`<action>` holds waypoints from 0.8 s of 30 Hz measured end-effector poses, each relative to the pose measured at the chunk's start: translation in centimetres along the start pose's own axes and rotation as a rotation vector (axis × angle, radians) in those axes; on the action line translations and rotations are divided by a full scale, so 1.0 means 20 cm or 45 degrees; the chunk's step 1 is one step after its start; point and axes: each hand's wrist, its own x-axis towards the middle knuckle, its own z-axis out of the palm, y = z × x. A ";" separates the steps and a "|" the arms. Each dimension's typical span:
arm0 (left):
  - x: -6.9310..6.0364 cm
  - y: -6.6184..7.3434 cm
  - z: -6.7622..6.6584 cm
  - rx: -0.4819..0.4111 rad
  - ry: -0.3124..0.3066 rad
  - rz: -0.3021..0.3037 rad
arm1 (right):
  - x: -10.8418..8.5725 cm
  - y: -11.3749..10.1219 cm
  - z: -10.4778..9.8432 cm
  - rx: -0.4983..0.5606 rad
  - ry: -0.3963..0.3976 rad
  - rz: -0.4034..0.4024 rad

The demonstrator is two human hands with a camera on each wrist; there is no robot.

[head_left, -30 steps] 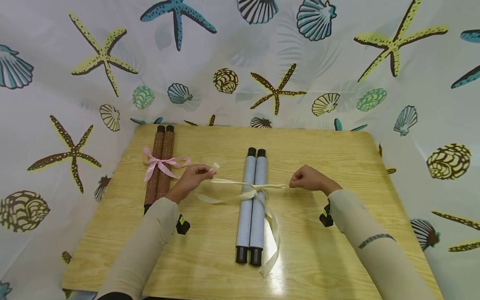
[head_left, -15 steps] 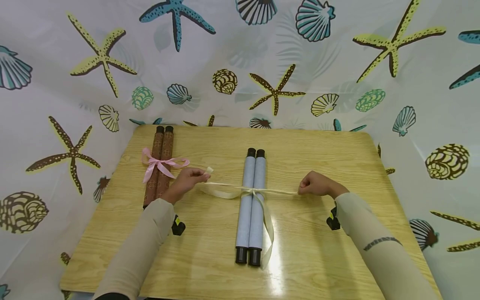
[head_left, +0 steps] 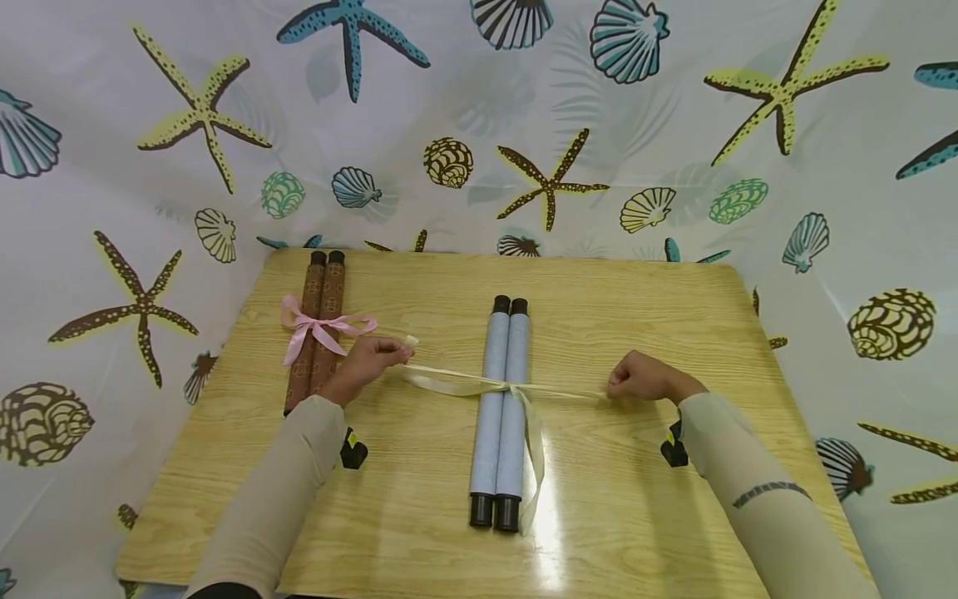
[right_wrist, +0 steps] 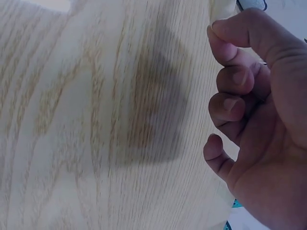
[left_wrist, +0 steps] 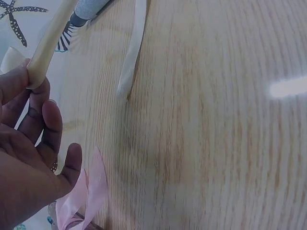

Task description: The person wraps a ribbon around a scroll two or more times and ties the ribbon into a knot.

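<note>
Two pale blue scrolls (head_left: 490,441) with black end knobs lie side by side at mid-table. A cream ribbon (head_left: 537,453) wraps both and crosses in a knot on top of them. My left hand (head_left: 372,359) pinches one strand between thumb and forefinger, its tip poking up past the fingers. To the right of the scrolls, my right hand (head_left: 644,377) pinches a ribbon part drawn out from the knot. Both strands look taut. One loose tail hangs toward the table's near side; another length sags on the left. In the left wrist view the pinched ribbon (left_wrist: 47,45) shows clearly.
Two brown patterned scrolls (head_left: 326,366), tied with a pink ribbon bow (head_left: 318,327), lie at the left, close behind my left hand. The wooden table (head_left: 614,532) meets a shell-and-starfish printed cloth (head_left: 479,100) at its back and sides.
My hands have drawn apart, the right one moving right and slightly nearer, the left one moving left. The strands have tightened and the knot on the scrolls looks smaller.
</note>
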 end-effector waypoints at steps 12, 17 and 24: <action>0.11 0.13 0.05 -0.056 0.145 -0.030 | 0.00 -0.01 -0.02 -0.034 0.036 -0.054; 0.20 0.22 0.09 -0.126 0.213 0.009 | 0.00 -0.02 -0.02 -0.026 0.024 -0.041; 0.27 0.27 0.15 -0.111 0.177 0.004 | -0.01 -0.03 -0.02 -0.027 0.040 -0.034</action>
